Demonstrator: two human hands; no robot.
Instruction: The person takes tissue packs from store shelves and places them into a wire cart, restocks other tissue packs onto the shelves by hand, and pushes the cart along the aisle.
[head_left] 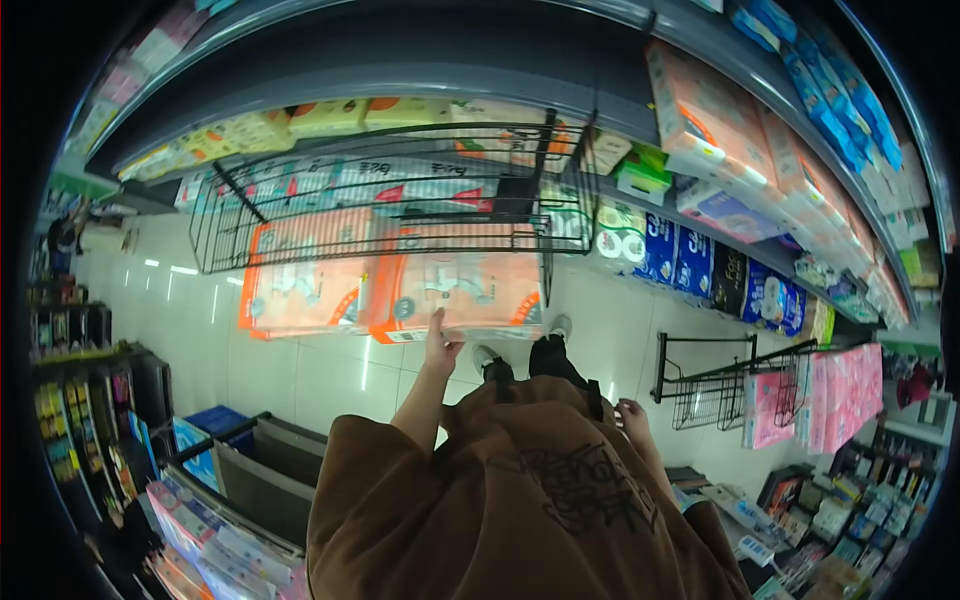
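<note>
My left hand [441, 343] is at the near edge of an orange and white package [465, 290], with a finger extended onto its front. The fingers are apart and do not wrap round it. A second orange and white package [308, 285] lies directly to its left. Both packages sit below a black wire rack [380, 215], whose bars cross in front of their far parts. My right hand [631, 416] hangs low by my right side, away from the goods, its fingers slightly curled with nothing visible in them.
Shelves [400, 85] with yellow packs curve across the top. Blue packs [675, 255] line the lower right shelf. A wire rack [700, 395] with pink packages [840, 395] stands at the right. Grey bins [270, 475] are at the lower left.
</note>
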